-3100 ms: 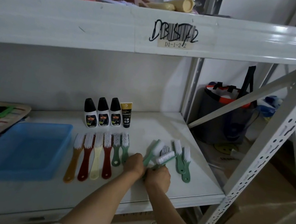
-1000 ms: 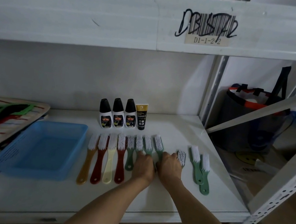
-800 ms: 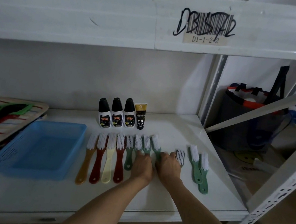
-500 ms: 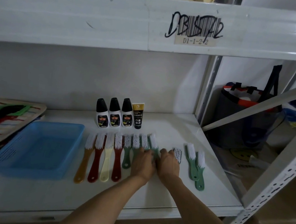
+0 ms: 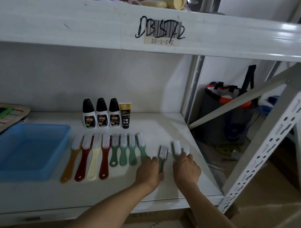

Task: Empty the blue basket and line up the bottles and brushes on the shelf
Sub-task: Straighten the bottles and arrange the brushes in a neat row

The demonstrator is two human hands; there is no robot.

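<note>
Right now my left hand [image 5: 148,170] rests on the handle end of a green brush [image 5: 141,147], and my right hand [image 5: 186,168] covers two more by the shelf [image 5: 178,129] right edge; whether either hand grips I cannot tell. Between the hands lies a dark brush [image 5: 163,155]. The blue basket [image 5: 21,149] sits toward the left, bottles [image 5: 102,113] along the back.

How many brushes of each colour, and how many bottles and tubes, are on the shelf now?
Green brushes: 7
Dark red brushes: 2
Amber brush: 1
Cream brush: 1
Black-capped bottles: 3
Gold-and-black tube: 1
Total: 15
</note>
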